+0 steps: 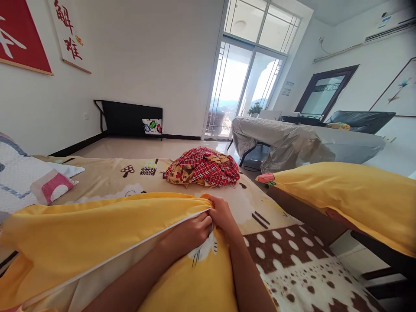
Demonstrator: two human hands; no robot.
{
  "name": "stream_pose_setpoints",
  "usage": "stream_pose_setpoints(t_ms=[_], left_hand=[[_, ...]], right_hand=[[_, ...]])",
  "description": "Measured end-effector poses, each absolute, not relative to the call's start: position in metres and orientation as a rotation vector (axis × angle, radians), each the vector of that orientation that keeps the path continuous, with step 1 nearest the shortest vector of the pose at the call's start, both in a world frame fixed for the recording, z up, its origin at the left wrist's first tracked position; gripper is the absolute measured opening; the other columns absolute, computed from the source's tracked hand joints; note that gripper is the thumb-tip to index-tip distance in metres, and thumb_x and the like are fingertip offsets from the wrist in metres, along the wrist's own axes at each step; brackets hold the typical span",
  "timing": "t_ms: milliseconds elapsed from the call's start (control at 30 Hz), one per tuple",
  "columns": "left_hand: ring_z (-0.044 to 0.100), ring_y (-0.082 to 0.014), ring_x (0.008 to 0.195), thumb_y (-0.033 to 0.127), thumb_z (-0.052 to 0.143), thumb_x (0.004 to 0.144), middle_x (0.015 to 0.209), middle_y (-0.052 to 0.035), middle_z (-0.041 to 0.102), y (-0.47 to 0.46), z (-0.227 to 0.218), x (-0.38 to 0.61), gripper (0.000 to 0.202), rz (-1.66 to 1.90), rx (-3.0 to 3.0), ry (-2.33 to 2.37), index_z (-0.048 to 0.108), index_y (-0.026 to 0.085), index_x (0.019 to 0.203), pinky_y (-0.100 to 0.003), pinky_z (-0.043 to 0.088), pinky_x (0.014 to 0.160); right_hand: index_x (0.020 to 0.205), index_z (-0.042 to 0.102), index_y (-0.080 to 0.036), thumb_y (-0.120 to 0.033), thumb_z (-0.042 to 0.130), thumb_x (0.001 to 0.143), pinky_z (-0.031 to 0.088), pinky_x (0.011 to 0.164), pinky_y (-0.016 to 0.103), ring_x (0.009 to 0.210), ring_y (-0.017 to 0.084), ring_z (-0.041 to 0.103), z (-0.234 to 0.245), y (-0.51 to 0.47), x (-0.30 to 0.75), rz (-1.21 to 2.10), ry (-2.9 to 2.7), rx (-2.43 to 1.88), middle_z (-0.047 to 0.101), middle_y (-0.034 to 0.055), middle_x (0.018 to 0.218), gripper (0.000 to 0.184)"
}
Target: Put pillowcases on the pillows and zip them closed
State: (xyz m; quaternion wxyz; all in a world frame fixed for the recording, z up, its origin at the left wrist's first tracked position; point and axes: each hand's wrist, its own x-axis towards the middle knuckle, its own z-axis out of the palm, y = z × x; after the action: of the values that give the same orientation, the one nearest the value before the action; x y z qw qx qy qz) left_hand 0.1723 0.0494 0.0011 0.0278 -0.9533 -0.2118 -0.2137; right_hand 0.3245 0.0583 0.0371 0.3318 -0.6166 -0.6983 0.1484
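A yellow cushion cover [107, 225] stretches across the front of the bed, with a thin white strip along its long edge that looks like a zipper. My left hand [195, 229] is closed on this edge near its far right end. Right beside it, my right hand [222, 212] pinches the corner of the same cover, fingers curled over the cloth. Below the hands a yellow part with a white patch and black whisker-like lines [205, 250] bulges up between my forearms. Whatever lies under my fingers is hidden.
A crumpled red checked cloth [208, 167] lies on the patterned bed sheet [100, 173]. White-and-pink bedding [29, 177] is at left. To the right, another yellow pillow [325, 186] rests on a dark support. Beyond are a plastic-covered piece of furniture [282, 138] and a black panel [130, 119].
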Motion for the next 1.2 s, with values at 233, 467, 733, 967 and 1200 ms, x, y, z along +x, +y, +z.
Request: stream_pose_setpoints(t_ms=[233, 467, 733, 967, 1200], left_hand=[[0.056, -0.0135, 0.072, 0.024, 0.036, 0.090, 0.076, -0.0012, 0.062, 0.052, 0.017, 0.161, 0.024, -1.350, -3.109, -1.092, 0.048, 0.020, 0.070, -0.025, 0.046, 0.070], [0.045, -0.0113, 0.056, 0.027, 0.036, 0.090, 0.058, 0.0019, 0.048, 0.051, 0.015, 0.159, 0.029, -1.307, -2.947, -1.109, 0.039, 0.020, 0.062, -0.024, 0.037, 0.055], [0.049, -0.0217, 0.123, 0.017, 0.044, 0.091, 0.124, -0.0115, 0.058, 0.037, 0.025, 0.160, 0.016, -0.835, -2.916, -0.536, 0.060, 0.016, 0.094, -0.036, 0.042, 0.107], [0.033, -0.0251, 0.137, 0.023, 0.046, 0.092, 0.142, -0.0093, 0.045, 0.042, 0.018, 0.160, 0.021, -0.815, -3.011, -0.610, 0.063, 0.018, 0.103, -0.045, 0.032, 0.115], [0.037, -0.0297, 0.135, 0.024, 0.047, 0.091, 0.142, -0.0135, 0.044, 0.042, 0.008, 0.163, 0.026, -0.724, -2.774, -0.731, 0.059, 0.015, 0.112, -0.048, 0.035, 0.112]], right_hand=[[0.082, 0.066, -0.018, -0.008, 0.044, 0.066, 0.036, 0.065, 0.023, 0.075, 0.016, 0.059, 0.036, 0.059, 0.322, 0.309, -1.740, -1.658, 0.070, 0.0030, 0.082, 0.029], [0.070, 0.061, -0.018, -0.014, 0.044, 0.062, 0.034, 0.059, 0.022, 0.066, 0.016, 0.056, 0.031, 0.063, 0.324, 0.386, -1.677, -1.544, 0.065, 0.0009, 0.066, 0.019], [0.079, 0.058, -0.017, -0.017, 0.044, 0.057, 0.041, 0.062, 0.022, 0.068, 0.014, 0.052, 0.031, 0.064, 0.325, 0.741, -1.557, -1.131, 0.062, -0.0010, 0.073, 0.027], [0.098, 0.063, -0.017, -0.015, 0.049, 0.055, 0.048, 0.077, 0.027, 0.085, 0.018, 0.061, 0.031, 0.063, 0.328, 0.973, -1.410, -1.026, 0.069, 0.0029, 0.093, 0.046], [0.094, 0.071, -0.017, -0.014, 0.049, 0.055, 0.051, 0.078, 0.030, 0.085, 0.021, 0.065, 0.028, 0.067, 0.331, 0.818, -1.504, -1.119, 0.072, 0.0049, 0.091, 0.045]])
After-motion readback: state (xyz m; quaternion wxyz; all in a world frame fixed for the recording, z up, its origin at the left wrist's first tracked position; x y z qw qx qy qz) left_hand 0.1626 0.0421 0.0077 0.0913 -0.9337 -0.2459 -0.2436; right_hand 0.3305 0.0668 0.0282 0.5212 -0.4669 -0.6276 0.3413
